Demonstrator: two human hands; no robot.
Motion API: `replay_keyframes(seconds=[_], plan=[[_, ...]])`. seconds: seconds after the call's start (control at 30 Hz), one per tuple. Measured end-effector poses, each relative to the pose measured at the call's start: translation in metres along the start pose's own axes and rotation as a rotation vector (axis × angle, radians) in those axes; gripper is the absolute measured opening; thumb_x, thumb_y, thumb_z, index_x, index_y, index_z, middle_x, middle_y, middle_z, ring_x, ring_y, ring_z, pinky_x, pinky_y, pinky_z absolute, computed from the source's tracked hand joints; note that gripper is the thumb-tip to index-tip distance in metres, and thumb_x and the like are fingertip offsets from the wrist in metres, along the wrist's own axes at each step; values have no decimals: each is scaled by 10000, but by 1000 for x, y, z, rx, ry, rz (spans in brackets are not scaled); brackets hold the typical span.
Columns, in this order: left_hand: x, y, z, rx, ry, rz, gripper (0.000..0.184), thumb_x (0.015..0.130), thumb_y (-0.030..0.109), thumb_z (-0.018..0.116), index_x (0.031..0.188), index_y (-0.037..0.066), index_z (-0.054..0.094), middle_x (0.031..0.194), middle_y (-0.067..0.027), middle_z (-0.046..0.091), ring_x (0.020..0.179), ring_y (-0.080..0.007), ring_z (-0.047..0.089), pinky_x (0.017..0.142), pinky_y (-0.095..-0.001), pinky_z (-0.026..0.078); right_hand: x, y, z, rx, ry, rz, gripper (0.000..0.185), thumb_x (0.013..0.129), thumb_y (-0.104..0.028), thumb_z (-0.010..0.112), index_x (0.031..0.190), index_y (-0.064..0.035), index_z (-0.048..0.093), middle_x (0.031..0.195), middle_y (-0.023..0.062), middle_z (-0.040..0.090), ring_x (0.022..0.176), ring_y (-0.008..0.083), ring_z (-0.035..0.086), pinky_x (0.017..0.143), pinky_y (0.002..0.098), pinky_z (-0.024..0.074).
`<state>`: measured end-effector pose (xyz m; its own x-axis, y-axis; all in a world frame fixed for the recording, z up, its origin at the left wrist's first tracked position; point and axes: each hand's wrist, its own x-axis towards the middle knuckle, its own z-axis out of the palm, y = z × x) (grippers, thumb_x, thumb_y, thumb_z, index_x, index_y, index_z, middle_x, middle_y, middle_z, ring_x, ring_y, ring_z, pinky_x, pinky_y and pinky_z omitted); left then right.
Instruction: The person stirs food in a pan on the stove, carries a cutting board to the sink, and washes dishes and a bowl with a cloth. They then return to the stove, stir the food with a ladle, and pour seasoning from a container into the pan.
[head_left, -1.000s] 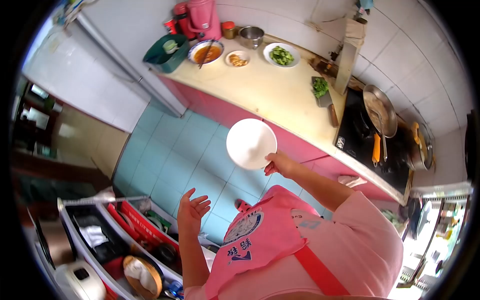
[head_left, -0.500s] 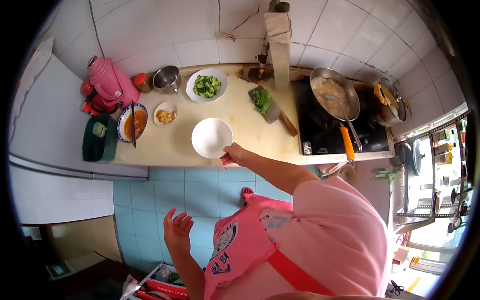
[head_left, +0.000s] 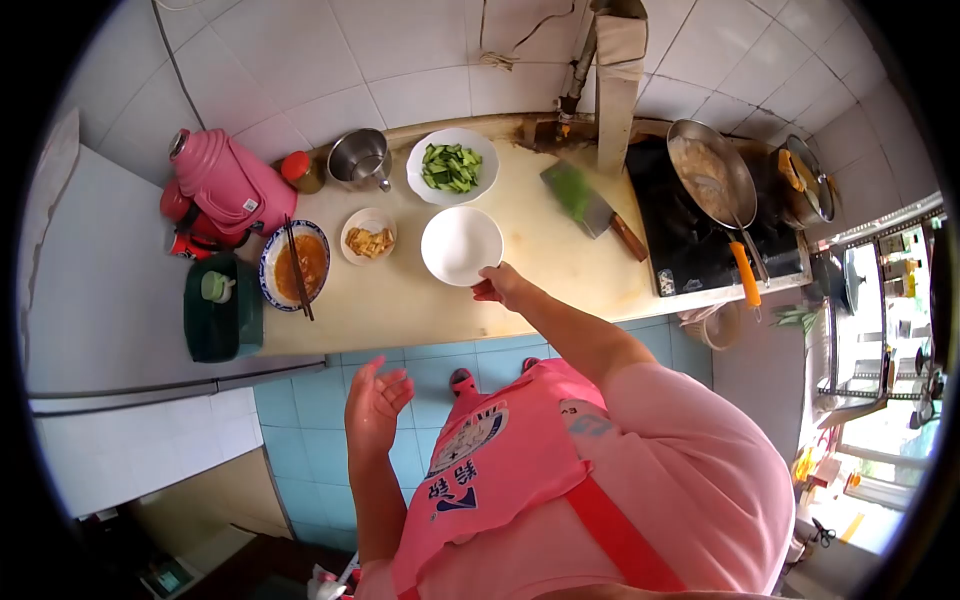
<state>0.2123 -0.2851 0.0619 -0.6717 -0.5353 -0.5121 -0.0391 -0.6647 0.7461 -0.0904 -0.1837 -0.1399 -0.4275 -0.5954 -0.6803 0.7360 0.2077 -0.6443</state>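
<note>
Gripped at its rim by the right hand point(head_left: 507, 288), a white bowl point(head_left: 462, 246) is at the middle of the counter point(head_left: 560, 285), nearer the front edge than the plate of cut cucumber point(head_left: 452, 168). I cannot tell if it touches down. The left hand point(head_left: 378, 402) is open and empty, off the front edge. A firm pinch should keep the bowl flat, apart from the cleaver point(head_left: 595, 214).

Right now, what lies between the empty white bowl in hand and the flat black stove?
Between the bowl and the stove, the head view shows a wooden-handled metal cleaver on the cream counter, with green herbs on its blade.
</note>
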Motion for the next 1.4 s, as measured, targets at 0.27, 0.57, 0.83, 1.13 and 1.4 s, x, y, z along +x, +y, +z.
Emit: replay_keyframes(seconds=[0.27, 0.57, 0.83, 1.13, 1.4], plan=[[60, 49, -31, 64, -217, -123, 413, 982, 316, 428, 1300, 54, 455, 1033, -134, 626, 920, -235, 629, 826, -362, 518, -27, -3, 18, -30, 108, 17, 535, 924, -444, 553, 1181, 24, 527, 1041, 196, 606, 796, 280, 644, 688, 385, 575], [123, 26, -7, -38, -393, -400, 309, 937, 296, 534, 1159, 83, 561, 962, -89, 659, 870, -217, 640, 800, -367, 512, -148, 31, -21, 155, 358, -121, 369, 928, -273, 586, 1176, -17, 491, 1005, 138, 617, 797, 227, 636, 726, 360, 554], [105, -11, 43, 44, -493, -513, 282, 927, 279, 536, 1127, 84, 573, 947, -78, 659, 851, -206, 637, 807, -363, 510, -232, 40, -21, 435, 283, -285, 106, 946, -164, 544, 933, -62, 570, 844, 60, 627, 725, 173, 632, 721, 365, 554], [29, -101, 104, 109, -491, -530, 237, 924, 245, 539, 1091, 83, 589, 926, -68, 668, 843, -193, 640, 787, -356, 522, -370, 75, -87, 536, 218, -511, 94, 935, -148, 541, 908, -58, 548, 834, 53, 589, 715, 164, 613, 734, 358, 546], [-83, -228, 197, 149, -629, -640, 248, 916, 225, 550, 1098, 64, 593, 950, -98, 651, 878, -217, 631, 809, -370, 528, -535, 170, -225, 686, 402, -676, 104, 945, -151, 525, 906, -56, 535, 820, 53, 577, 682, 138, 601, 694, 326, 536]])
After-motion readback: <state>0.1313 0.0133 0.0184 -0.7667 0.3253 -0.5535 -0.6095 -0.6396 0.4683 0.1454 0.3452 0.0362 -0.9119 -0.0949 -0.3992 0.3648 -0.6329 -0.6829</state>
